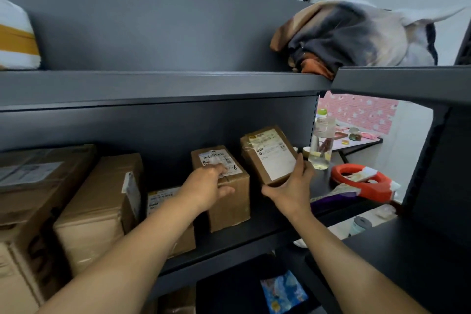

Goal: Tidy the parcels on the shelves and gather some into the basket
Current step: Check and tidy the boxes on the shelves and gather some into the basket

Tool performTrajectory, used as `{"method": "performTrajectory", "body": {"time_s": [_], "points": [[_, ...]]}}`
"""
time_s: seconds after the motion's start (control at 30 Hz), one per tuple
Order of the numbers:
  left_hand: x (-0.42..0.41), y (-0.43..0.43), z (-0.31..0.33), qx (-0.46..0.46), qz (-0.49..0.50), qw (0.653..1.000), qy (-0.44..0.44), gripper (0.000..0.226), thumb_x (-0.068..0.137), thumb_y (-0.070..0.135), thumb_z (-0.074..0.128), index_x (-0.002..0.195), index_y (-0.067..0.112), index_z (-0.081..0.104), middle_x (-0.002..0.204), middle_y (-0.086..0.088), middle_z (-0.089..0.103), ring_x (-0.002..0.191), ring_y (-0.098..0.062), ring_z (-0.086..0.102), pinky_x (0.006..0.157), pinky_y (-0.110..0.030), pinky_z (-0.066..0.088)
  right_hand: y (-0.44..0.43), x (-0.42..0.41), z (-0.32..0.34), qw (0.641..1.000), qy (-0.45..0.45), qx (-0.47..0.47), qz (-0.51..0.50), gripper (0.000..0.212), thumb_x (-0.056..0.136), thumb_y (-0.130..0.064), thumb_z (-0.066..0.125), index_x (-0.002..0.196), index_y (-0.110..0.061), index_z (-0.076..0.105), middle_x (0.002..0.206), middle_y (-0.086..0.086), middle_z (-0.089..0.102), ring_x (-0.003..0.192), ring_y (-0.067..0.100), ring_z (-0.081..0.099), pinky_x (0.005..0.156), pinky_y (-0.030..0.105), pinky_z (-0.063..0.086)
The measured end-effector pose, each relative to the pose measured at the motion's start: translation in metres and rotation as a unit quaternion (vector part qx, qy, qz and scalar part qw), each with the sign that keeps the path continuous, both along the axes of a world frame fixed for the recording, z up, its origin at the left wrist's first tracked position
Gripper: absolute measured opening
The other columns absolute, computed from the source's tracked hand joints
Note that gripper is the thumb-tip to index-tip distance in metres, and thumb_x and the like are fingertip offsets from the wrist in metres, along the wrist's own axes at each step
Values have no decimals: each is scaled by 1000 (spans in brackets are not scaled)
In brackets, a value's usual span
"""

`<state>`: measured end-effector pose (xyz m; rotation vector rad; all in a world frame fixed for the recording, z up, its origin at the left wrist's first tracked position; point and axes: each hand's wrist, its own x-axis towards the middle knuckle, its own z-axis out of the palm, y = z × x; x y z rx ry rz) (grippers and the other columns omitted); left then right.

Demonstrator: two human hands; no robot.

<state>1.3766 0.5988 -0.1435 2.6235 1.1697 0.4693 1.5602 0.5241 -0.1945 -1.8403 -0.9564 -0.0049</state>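
Right hand [290, 187] holds the small box [269, 154] from below, thumb under its lower corner and fingers up its right edge. The box is tilted, label toward me, at the right end of the middle shelf [254, 234]. Left hand [210, 185] lies over the top front edge of the next box [229, 201], fingers spread on its label and thumb down the front face. That one stands on the shelf just left of the one I'm holding. Bigger boxes [102, 206] fill the shelf further left.

I reckon the weak spot is my right-hand grip. I only have the box by its edges, and the taped surface looks slick, so it could slide out and drop onto the shelf or off the front.

A clear bottle [321, 144] stands just beyond my right fingers, with an orange tape dispenser [362, 181] past it. Swinging the box out to the right could knock the bottle over. I can't see the basket from here, so I'd be carrying blind at first.
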Motion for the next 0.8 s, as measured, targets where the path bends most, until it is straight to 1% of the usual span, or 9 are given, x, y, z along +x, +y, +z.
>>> {"method": "performTrajectory", "body": {"time_s": [0.1,0.23,0.3,0.37,0.4,0.53,0.63,0.73,0.8], "points": [[0,0,-8,12,5,1000,-17,63,88,43,60,143,20,38,149,-2,37,137,-19,33,113,-29,27,2,0,3,999,22,-40,6,123,61,-27,85,151,-15,1,150,10,5,138,30,19,112,39,27],[-7,-4,-17,40,3,998,-45,62,93,44,51,147,23,30,158,3,16,144,-19,11,117,-30,11,5,-1,8,989,63,-136,19,115,69,-34,81,151,-17,2,152,15,3,139,38,19,111,42,28],[-13,-8,-20,56,8,996,-62,63,94,45,49,149,25,27,158,5,8,143,-22,8,116,-32,12,6,-2,12,982,68,-172,25,110,73,-40,77,152,-19,3,155,14,-2,141,39,14,112,43,26],[-19,-12,-18,74,17,993,-87,65,93,46,48,149,23,24,154,1,11,139,-23,14,115,-33,18,6,-7,17,983,19,-184,18,101,79,-43,71,152,-18,7,156,14,-5,144,38,4,115,44,17],[-23,-14,-16,80,21,992,-96,65,94,45,48,149,21,24,153,0,15,138,-23,17,115,-33,20,6,-13,22,987,-10,-163,12,95,81,-43,69,151,-17,11,157,14,-3,144,37,2,116,44,14],[-42,-16,0,136,25,989,-58,58,94,41,49,144,14,36,147,0,29,132,-21,28,111,-33,30,4,-53,48,994,-76,-48,58,77,86,-42,63,148,-18,24,155,12,9,142,32,12,112,41,23],[-61,-18,21,201,45,979,1,50,94,43,47,138,18,46,142,3,39,127,-20,36,101,-35,40,9,-91,59,987,-110,-63,101,90,80,-56,64,149,-20,19,156,9,9,142,31,13,111,43,27],[-82,-16,34,226,88,967,73,51,92,48,49,134,19,49,139,2,43,127,-21,39,99,-37,39,20,-117,57,975,-126,-162,81,109,70,-69,63,151,-23,6,156,9,6,142,33,12,112,50,26],[-97,-12,35,216,113,966,91,52,91,50,50,133,19,50,137,2,45,126,-21,40,98,-38,39,25,-125,51,970,-104,-211,63,114,69,-69,65,151,-23,0,155,12,8,140,35,15,109,50,27]]}}
